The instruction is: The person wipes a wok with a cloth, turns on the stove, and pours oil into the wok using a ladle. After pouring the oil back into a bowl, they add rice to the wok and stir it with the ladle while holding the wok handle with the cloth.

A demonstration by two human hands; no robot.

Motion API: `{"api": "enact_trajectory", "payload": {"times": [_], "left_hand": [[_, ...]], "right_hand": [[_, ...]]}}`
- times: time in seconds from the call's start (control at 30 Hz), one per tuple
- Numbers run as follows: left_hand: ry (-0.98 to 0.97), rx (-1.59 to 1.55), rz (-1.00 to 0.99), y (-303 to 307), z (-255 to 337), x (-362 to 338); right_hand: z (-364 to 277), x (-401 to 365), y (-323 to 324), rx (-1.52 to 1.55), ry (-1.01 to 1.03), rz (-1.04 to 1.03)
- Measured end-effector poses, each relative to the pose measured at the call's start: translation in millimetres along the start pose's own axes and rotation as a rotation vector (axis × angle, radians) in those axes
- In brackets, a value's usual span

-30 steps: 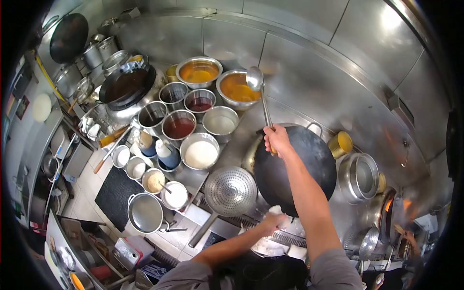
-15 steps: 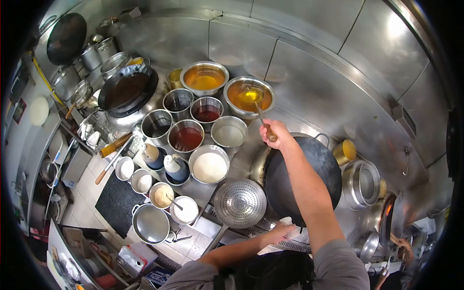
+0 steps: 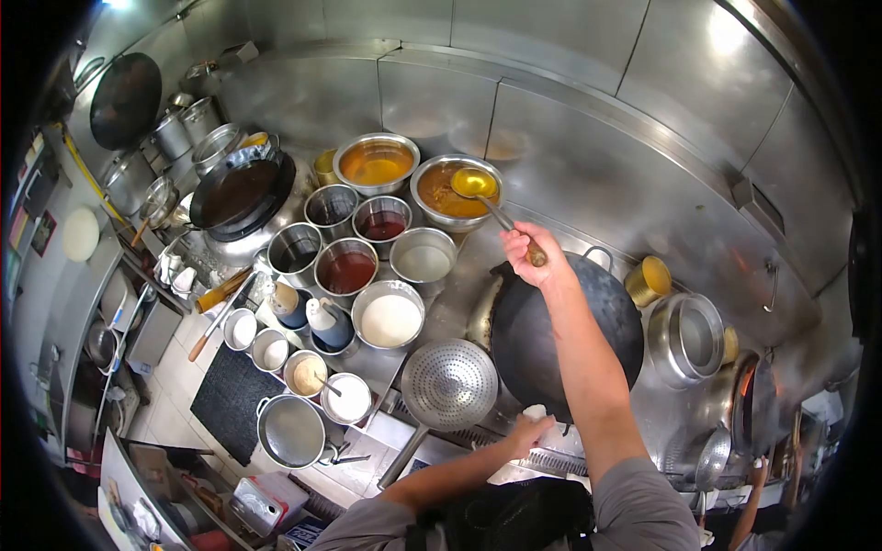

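Note:
My right hand [image 3: 535, 254] is closed round the wooden handle of a ladle [image 3: 501, 216]. The ladle's bowl, filled with clear yellow oil, hangs over a steel bowl [image 3: 421, 209] of amber oil with bits in it. Beneath my right forearm sits a large dark wok [image 3: 542, 340] on the stove. My left hand [image 3: 530, 433] is closed on a white cloth [image 3: 536, 412] at the wok's near edge. A perforated strainer [image 3: 449, 384] lies left of the wok, its handle pointing towards me.
A second oil bowl [image 3: 375, 163] stands at the back, with several steel pots of dark, red and white contents in front. Squeeze bottles [image 3: 328, 323] and seasoning tubs [image 3: 345, 399] are nearer. Nested steel pots [image 3: 685, 340] stand right of the wok. Another person's arm [image 3: 751, 505] shows at lower right.
The ladle has come up out of the oil and now carries a full scoop. My right hand has turned, showing its fingers more. My left hand stays at the wok's edge.

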State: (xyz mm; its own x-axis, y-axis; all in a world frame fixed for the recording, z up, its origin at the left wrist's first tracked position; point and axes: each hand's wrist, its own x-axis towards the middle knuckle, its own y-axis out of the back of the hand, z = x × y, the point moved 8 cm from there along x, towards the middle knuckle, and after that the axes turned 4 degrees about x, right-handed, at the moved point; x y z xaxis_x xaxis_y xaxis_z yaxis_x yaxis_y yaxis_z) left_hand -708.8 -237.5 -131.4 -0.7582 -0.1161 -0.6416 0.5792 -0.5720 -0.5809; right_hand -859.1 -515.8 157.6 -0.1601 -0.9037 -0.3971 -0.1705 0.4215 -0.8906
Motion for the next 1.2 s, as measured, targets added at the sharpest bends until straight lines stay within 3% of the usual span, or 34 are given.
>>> {"api": "enact_trajectory", "payload": {"times": [0.1,0.17,0.3,0.37,0.43,0.57,0.67,0.8,0.97,1.03,1.07,1.13,1.2], "left_hand": [[-0.177,0.014,-0.052,5.1,-4.0,19.6],[-0.227,0.033,0.067,0.1,10.7,3.7],[-0.401,0.135,0.270,28.5,-8.3,47.3],[-0.442,0.196,0.236,12.4,16.3,16.0],[-0.371,0.175,0.372,12.9,22.0,3.2],[-0.499,0.028,0.293,15.7,20.5,22.6],[-0.390,0.034,0.280,-7.9,37.1,-24.6],[-0.366,0.091,0.273,-9.5,34.2,-20.6],[-0.348,0.045,0.278,-17.1,30.1,-25.9],[-0.322,0.080,0.278,-19.7,31.7,-31.6],[-0.286,0.119,0.274,-22.2,30.5,-34.7],[-0.275,0.113,0.293,-27.3,31.9,-44.1],[-0.283,0.123,0.253,-27.0,30.7,-44.0]], "right_hand": [[-0.3,-39.1,-3.6,0.022,-0.020,-0.050],[1.0,-69.2,-0.7,0.058,-0.050,-0.064],[3.3,-142.2,8.0,0.071,-0.038,-0.078],[4.2,-179.3,19.9,0.048,-0.046,-0.083],[4.2,-217.9,33.5,0.014,-0.030,-0.077],[17.2,-288.2,75.1,-0.016,-0.042,0.016],[31.0,-331.6,121.5,-0.023,-0.078,0.162],[46.1,-360.7,180.5,-0.203,-0.087,0.275],[62.2,-385.3,232.1,-0.533,0.042,0.338],[54.6,-401.0,256.9,-1.019,0.151,0.488],[57.1,-408.2,276.7,-1.026,0.146,0.480],[36.9,-437.7,276.2,-1.882,0.651,0.427],[37.8,-480.7,274.4,-1.889,0.509,0.592]]}}
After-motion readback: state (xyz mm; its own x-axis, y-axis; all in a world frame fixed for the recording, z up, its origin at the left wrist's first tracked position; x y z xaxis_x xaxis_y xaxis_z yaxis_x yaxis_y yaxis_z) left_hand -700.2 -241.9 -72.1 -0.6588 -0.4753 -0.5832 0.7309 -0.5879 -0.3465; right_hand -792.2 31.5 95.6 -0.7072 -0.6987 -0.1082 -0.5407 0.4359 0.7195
